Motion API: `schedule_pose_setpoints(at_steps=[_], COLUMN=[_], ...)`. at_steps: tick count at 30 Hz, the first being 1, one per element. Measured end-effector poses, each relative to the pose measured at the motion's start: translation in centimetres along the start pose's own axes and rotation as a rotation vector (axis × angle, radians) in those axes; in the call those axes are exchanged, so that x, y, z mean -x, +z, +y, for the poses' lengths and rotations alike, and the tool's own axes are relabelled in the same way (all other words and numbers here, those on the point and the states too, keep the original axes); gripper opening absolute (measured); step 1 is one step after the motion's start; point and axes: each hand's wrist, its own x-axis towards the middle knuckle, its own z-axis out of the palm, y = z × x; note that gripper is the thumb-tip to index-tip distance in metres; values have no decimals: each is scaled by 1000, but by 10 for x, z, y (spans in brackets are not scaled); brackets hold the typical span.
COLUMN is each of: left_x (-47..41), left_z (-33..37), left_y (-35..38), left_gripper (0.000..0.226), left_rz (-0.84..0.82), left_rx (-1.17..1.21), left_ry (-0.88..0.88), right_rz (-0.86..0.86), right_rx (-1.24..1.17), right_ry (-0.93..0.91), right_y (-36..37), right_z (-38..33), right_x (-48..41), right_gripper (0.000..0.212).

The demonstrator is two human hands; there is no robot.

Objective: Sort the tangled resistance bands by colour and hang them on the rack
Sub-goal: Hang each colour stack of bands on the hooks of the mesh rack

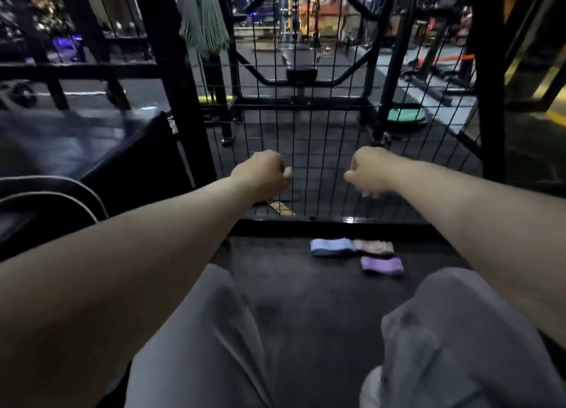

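A green band hangs high on the black wire rack. The left hand is stretched out to the mesh with its fingers curled; whether it grips a wire cannot be told. Below, on the floor, lie a folded blue band, a pink band touching it, and a purple band just beside. The right hand is curled at the mesh too, its hold equally unclear.

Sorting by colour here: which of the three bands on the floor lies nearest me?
The purple band: it lies alone, closest to you, while the blue band and pink band sit side by side behind it.
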Motion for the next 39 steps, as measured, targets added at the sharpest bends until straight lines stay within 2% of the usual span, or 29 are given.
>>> schedule_pose_setpoints(at_steps=[3,6,11,20,28,33,39], left_x=[-5,-16,-43,-111,-175,-213,-243], left_z=[4,10,16,10,-2,-14,-32], left_y=[22,41,78,162,232,263,311], left_gripper=[43,40,41,37,29,30,29], left_rz=[-27,-43,-151,-261,-383,-383,-507], left_rx=[5,4,19,12,28,-24,-64], left_ry=[7,-7,-19,-5,-23,15,40], right_rz=[-37,-63,-100,-270,-338,-326,-451], right_rx=[-20,21,34,30,225,290,344], right_ry=[5,17,56,147,65,8,-79], right_y=[16,27,46,96,142,159,198], right_z=[16,28,52,103,130,150,159], right_x=[-5,-19,-58,-138,-218,-262,-300], right_gripper=[26,29,27,21,25,29,23])
